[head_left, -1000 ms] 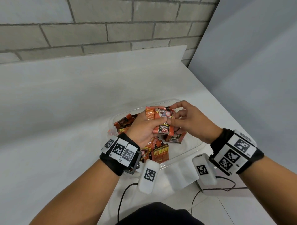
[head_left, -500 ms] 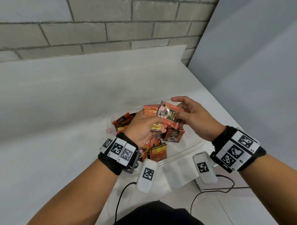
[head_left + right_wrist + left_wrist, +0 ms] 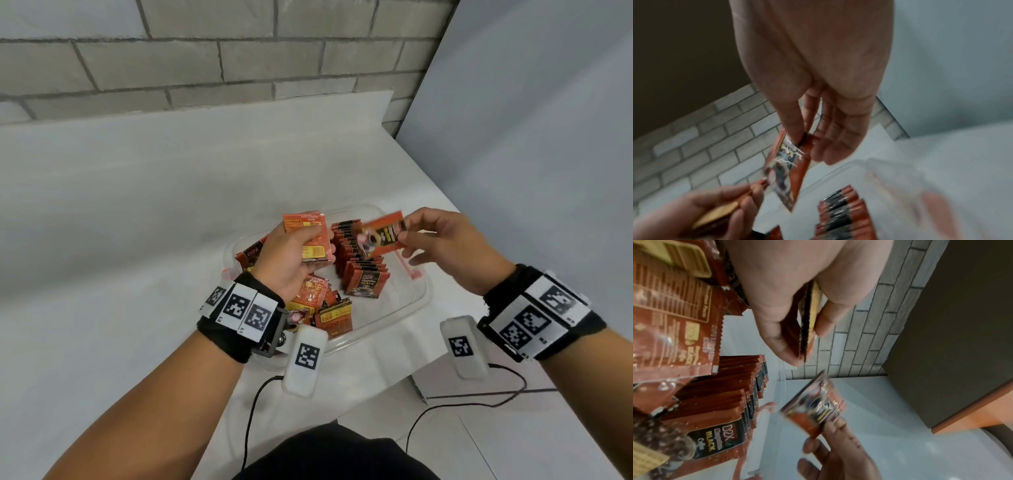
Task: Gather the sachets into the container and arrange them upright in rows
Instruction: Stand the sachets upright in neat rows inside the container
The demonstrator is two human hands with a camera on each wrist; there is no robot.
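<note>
Two hands are up over a clear plastic container (image 3: 416, 301) on a white table (image 3: 102, 308). The left hand (image 3: 287, 260) grips a small stack of orange sachets (image 3: 308, 236). Its thumb lies on the front of the stack and its fingers (image 3: 824, 321) are curled round the back, so the stack is squeezed tight between them. The stack stands on edge, with its top poking out above the thumb.

The right hand (image 3: 448, 250) pinches one single sachet (image 3: 382, 236) by its end, between the thumb and the first finger. The other fingers (image 3: 836, 139) of that hand are loose and a bit spread. This sachet sticks out from the fingertips toward the left hand and is tilted. It looks blurry. It is near the left hand's stack, but I cannot tell if the two touch.

Right under the right hand's fingertips, a row of sachets (image 3: 359, 260) stands upright in the container, packed close together. Under the left hand's palm and wrist, loose sachets (image 3: 329, 308) lie flat in a messy pile inside the container.
</note>
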